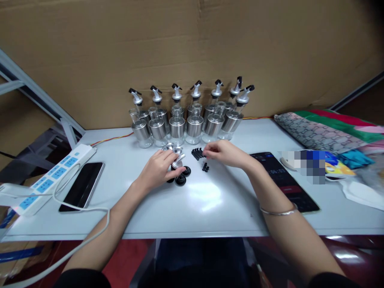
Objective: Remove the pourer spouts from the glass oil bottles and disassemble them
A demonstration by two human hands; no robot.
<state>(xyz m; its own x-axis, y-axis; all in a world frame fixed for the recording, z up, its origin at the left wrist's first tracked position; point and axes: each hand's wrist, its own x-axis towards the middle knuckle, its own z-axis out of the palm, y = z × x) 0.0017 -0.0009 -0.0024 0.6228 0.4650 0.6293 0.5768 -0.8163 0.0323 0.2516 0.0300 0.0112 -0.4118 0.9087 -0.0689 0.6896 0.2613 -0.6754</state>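
My left hand (157, 168) is closed around a silver pourer spout (179, 161), thumb on the near side. More silver pourer spouts (169, 147) lie just beyond its fingers, partly hidden by them. Black round stoppers (180, 180) lie under and beside the thumb. My right hand (222, 153) is pinched at the right end of a row of small black levers (197, 153); what is between its fingertips is too small to make out. A little pile of black caps (205, 167) lies just below those fingertips.
Steel-sleeved glass bottles (195, 127) stand in two rows at the back; the rear ones carry pourers (196, 90). Left are a power strip (57, 176), a phone (82, 186) and a white cable (99, 236). Another phone (285, 184) lies under my right forearm, cloth (327, 132) beyond.
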